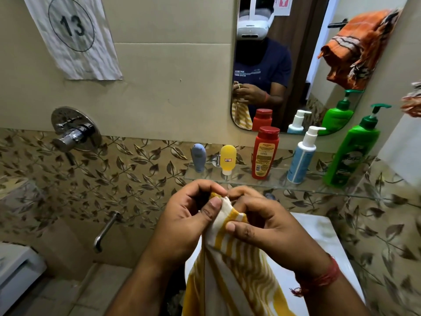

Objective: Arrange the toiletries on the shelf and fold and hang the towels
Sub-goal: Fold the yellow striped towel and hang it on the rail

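Towel [230,265] (striped) between both hands

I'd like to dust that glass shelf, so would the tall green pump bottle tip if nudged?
Probably fairly easily: the green pump bottle is the tallest there and stands at the glass shelf end. It may slide on smooth glass. Fill level isn't visible.

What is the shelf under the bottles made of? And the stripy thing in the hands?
The shelf looks like clear glass: the leaf tiles show through it. The stripy towel looks like soft woven cloth, probably cotton: it bunches and hangs in folds where both hands pinch it.
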Demonstrator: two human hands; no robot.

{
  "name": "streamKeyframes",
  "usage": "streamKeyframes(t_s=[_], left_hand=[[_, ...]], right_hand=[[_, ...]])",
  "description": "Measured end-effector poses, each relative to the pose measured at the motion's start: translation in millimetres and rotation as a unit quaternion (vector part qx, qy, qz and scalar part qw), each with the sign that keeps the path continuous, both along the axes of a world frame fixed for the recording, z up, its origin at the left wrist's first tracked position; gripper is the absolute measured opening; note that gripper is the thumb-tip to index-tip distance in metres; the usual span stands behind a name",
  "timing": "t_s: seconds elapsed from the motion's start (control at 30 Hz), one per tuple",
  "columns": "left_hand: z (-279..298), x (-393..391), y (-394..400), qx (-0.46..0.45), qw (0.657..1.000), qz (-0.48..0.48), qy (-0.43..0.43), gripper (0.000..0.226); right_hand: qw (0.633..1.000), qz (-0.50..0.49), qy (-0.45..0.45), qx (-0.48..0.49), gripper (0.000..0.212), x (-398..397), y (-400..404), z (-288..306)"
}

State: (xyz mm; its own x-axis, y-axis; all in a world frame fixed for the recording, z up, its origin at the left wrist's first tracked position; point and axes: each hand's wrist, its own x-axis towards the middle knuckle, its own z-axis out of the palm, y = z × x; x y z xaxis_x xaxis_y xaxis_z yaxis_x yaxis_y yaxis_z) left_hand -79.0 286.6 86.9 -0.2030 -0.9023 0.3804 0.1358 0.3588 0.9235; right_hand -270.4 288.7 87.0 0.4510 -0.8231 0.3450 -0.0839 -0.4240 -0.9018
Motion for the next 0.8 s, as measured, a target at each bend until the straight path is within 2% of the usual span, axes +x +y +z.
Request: streamKeyframes(t_s=[0.07, 0.13, 0.2, 0.3, 0.43, 0.57, 0.67, 0.8], left_hand=[[4, -3, 1, -0.011, 1.000, 0.012, -0.019, 0.016], [7, -5, 2, -0.017, 0.999, 0.033, -0.030, 0.017], [9, -8, 3, -0.022, 0.998, 0.053, -0.034, 0.017], [11, -12, 5, -0.030, 0.994, 0.100, -0.016, 0.015], [13, -11, 4, -0.053, 0.981, 0.189, 0.005, 0.016], [14, -6, -3, -0.084, 0.959, 0.269, 0.045, 0.016], [17, -3, -10, -0.072, 0.935, 0.328, 0.113, 0.026], [24, 5, -19, -0.046, 0.899, 0.398, 0.178, 0.026]], right_hand=[[0.999, -0.002, -0.033, 0.005, 0.018, -2, 0, 0], [1.000, -0.011, -0.023, 0.003, 0.023, -4, 1, 3], [0.999, -0.011, 0.033, -0.015, 0.025, -9, 2, 9], [0.987, 0.012, 0.157, -0.041, 0.041, -22, -1, 15], [0.971, 0.067, 0.229, 0.008, 0.040, -47, -2, 21], [0.964, 0.096, 0.248, 0.018, 0.044, -64, 1, 21], [0.949, 0.080, 0.305, 0.012, 0.045, -75, 2, 21], [0.929, 0.039, 0.365, 0.043, 0.059, -92, 3, 30]])
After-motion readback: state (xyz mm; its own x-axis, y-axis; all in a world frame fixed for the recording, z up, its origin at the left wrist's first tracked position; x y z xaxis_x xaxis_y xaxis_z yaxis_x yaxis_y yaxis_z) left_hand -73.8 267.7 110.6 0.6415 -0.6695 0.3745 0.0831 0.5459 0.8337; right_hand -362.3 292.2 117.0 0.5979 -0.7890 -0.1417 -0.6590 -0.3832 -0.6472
